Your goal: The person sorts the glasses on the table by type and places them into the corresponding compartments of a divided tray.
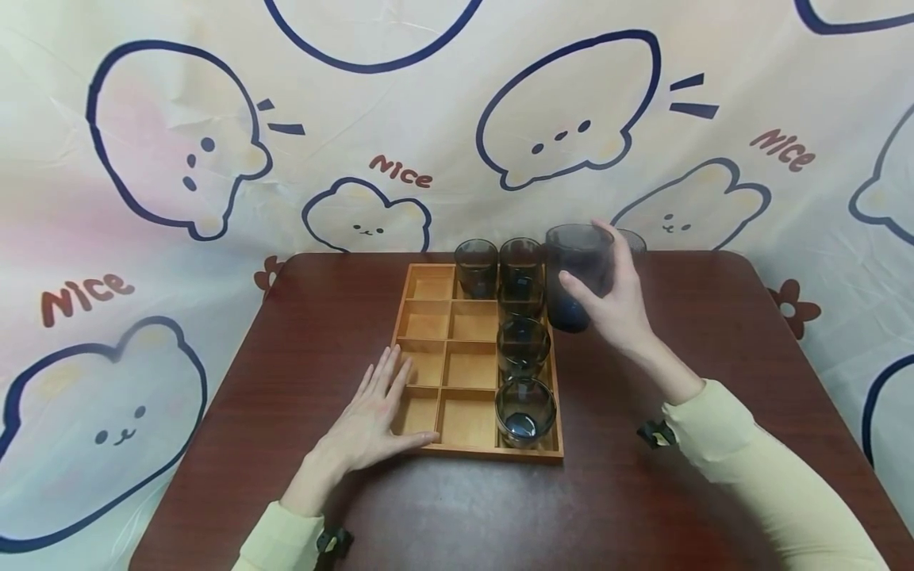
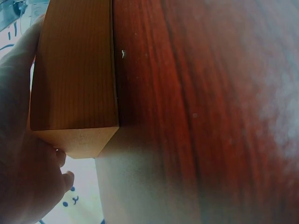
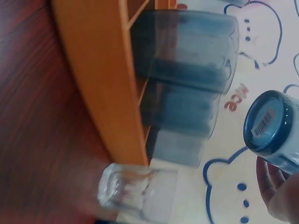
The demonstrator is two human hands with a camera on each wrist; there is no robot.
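Glass [image 1: 577, 254] | smoky blue-grey | translucent | barcode sticker [image 3: 264, 122] underneath

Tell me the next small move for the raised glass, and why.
Probably shift the right hand left and lower the held glass into the empty compartment just in front of the middle column's lone glass: glasses line the right column, and the left hand rests at the tray's near-left corner.

Right grip [image 3: 282, 198]: holds one blue glass [image 3: 275, 133], base showing, barcode label affixed. Box [image 3: 100, 93], wooden, on red-brown counter [image 3: 37, 116]; row of tinted glasses [image 3: 196, 51] in its compartments. One clear glass [image 3: 140, 189], just beside box's end. Cloth [image 3: 224, 191] behind, printed with faces, "Nice".
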